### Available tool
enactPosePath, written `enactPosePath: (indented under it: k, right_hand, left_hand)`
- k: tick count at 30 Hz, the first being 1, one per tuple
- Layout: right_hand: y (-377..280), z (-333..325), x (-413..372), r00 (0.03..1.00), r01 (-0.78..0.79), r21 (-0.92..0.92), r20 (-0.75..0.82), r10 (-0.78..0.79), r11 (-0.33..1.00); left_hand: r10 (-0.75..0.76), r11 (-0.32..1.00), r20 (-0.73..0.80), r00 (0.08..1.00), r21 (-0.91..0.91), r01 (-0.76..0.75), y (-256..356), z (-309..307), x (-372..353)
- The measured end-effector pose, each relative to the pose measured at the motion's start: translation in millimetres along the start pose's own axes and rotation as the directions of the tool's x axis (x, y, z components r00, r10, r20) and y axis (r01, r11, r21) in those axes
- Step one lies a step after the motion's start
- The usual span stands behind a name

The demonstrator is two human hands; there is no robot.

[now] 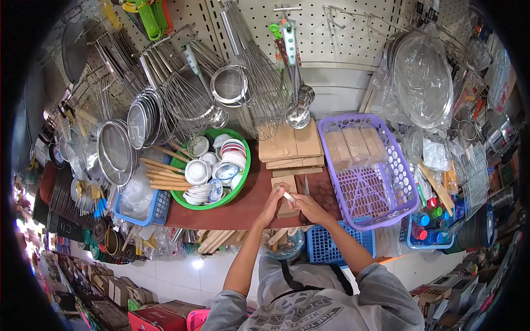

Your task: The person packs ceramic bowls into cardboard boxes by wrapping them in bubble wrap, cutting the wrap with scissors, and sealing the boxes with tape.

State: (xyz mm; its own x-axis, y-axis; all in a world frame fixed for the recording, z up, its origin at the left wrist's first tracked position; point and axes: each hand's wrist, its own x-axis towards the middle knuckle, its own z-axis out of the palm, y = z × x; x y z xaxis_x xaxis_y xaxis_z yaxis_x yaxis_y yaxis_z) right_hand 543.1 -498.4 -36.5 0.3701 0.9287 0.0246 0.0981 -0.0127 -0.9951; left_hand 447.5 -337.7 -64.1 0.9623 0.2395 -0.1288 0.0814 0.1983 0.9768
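Note:
Both hands meet over the front of the red-brown table point(254, 215). Between them is a small white object point(288, 196), too small to identify. My left hand point(271, 203) has its fingers closed round its left end, and my right hand point(307, 205) touches its other end with curled fingers. Beneath the hands lies a narrow piece of brown cardboard point(284, 185). Just right of it, a thin pointed metal tool point(307, 185) rests on the table. Flat cardboard pieces point(290, 144) are stacked behind the hands.
A green basin point(243, 179) of small bowls and cups stands left. At right, a purple basket point(406, 182) holds wrapped brown blocks point(353, 146). Whisks point(251, 60), strainers point(116, 154) and ladles point(298, 116) hang above. A blue basket point(339, 245) sits below the table edge.

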Motion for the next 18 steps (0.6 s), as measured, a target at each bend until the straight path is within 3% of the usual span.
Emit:
enactPosePath:
  k: [12, 15, 18]
  right_hand:
    - [-1, 6, -6, 0.996, 0.078, 0.075, -0.048, -0.075, 0.994]
    - [4, -1, -6, 0.999, -0.040, 0.178, 0.037, 0.034, 0.983]
    - [9, -1, -3, 1.000, -0.024, 0.145, 0.013, 0.022, 0.989]
  left_hand:
    - [-0.003, 0.999, -0.037, 0.999, 0.046, 0.004, 10, 5, -5]
    - [0.040, 0.995, -0.032, 0.999, 0.093, -0.037, 7, 6, -3]
    - [0.062, 0.992, -0.044, 0.997, 0.108, -0.057, 6, 8, -3]
